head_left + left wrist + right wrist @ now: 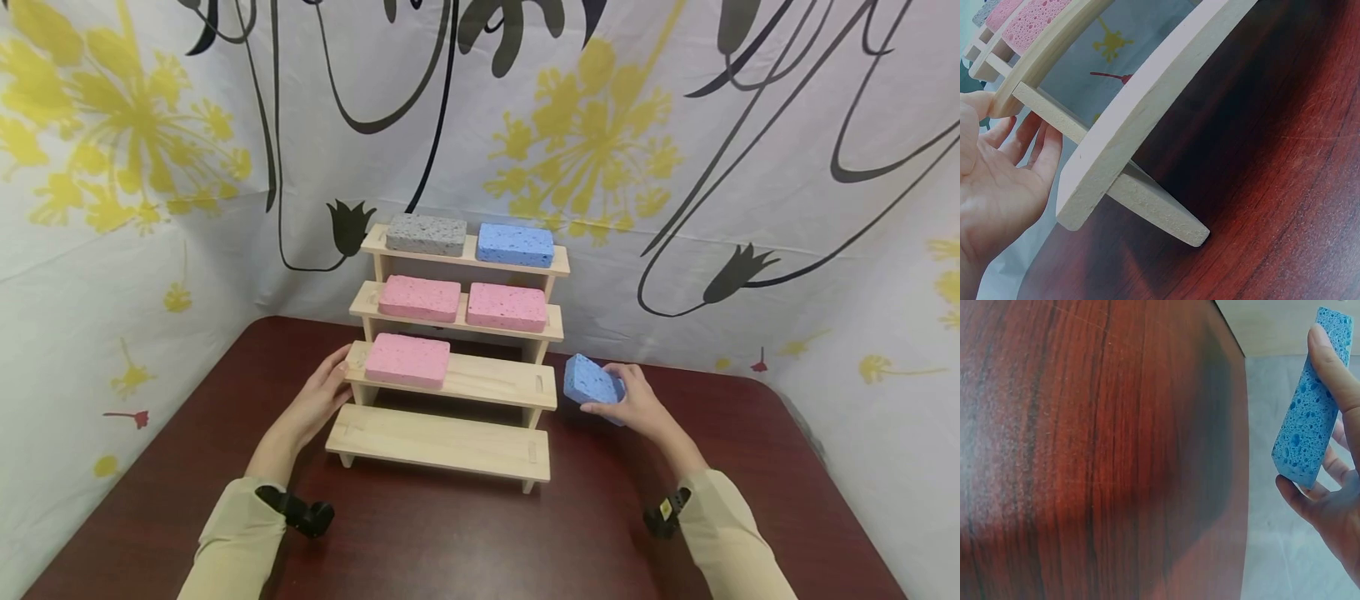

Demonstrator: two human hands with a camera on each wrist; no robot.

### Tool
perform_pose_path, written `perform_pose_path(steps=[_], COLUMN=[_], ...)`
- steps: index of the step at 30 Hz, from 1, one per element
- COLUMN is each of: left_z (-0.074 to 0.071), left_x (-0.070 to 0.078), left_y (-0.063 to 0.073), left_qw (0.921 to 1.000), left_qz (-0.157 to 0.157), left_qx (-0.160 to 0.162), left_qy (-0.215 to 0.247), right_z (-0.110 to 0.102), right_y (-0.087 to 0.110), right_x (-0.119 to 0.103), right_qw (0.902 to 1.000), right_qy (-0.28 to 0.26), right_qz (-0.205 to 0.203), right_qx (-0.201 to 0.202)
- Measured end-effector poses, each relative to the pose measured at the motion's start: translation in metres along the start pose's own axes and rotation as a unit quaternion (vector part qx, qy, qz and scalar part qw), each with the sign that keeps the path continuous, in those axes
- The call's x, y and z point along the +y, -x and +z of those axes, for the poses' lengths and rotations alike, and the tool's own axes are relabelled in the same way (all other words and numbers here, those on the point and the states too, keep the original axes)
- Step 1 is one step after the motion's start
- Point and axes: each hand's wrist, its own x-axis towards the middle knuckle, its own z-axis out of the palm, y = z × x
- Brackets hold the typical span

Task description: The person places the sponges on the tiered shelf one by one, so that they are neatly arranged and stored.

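Observation:
My right hand [637,406] holds a blue sponge [589,380] off the right side of a wooden stepped rack [438,442], pinched between thumb and fingers. In the right wrist view, the tilted blue sponge [1310,412] shows its pores. My left hand [1007,181] grips the left end of the rack's second board from the bottom, the thumb at its edge and the fingers beneath. On that board's left half lies a pink sponge [407,361]. The board above bears two more, a left pink sponge [419,297] and a right pink sponge [507,306].
A grey sponge [426,234] and another blue sponge [515,244] lie side by side on the top board. The rack stands on a dark red-brown table [450,542]. Behind it hangs a patterned white cloth [480,142], which also runs along both sides.

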Motion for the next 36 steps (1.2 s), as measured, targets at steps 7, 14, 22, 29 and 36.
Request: perform_pose_path(steps=[7,14,22,29,36], left_z=[-0.001,-0.002,-0.001,-0.001,-0.002], left_x=[-0.001,-0.003,0.0,-0.001,-0.003], left_y=[-0.001,-0.004,-0.001,-0.001,-0.003], left_qw=[1.0,1.0,0.9999,0.9999,1.0], left_qz=[-0.003,0.001,0.003,0.001,0.003], left_qx=[0.001,-0.001,-0.008,-0.007,-0.005], left_qy=[-0.002,0.001,0.009,0.01,0.003], right_z=[-0.006,-0.012,-0.016,-0.016,-0.018], right_y=[0.004,0.008,0.01,0.01,0.013], right_x=[-0.008,-0.02,-0.042,-0.058,-0.062], right_qw=[0.9997,0.9984,0.9967,0.9966,0.9967], right_qy=[-0.011,-0.021,-0.022,-0.015,-0.004], right_qz=[-0.018,-0.043,-0.066,-0.072,-0.071], right_qx=[0.011,0.031,0.043,0.036,0.039])
